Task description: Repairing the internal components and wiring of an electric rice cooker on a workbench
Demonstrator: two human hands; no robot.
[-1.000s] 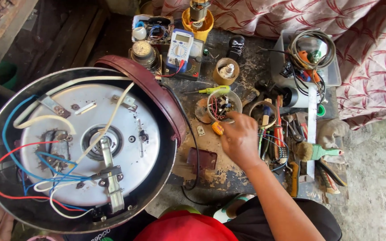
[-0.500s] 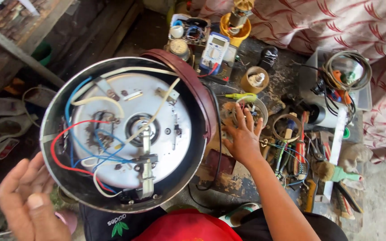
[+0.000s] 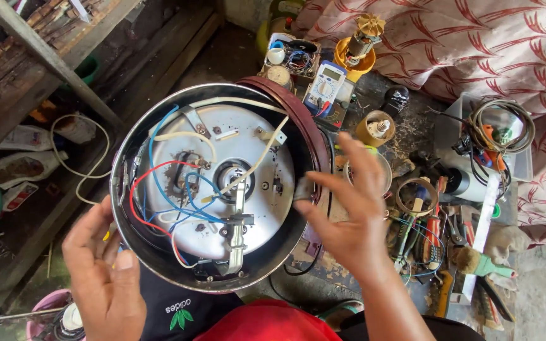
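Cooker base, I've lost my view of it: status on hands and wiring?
Left hand open at the cooker base rim. Right hand pinches a small grey part. Wires loose across the underside.

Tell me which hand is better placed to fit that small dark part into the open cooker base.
Right. The right hand already pinches the small dark part at the cooker base rim; the left hand is open, empty, steadying the lower-left edge.
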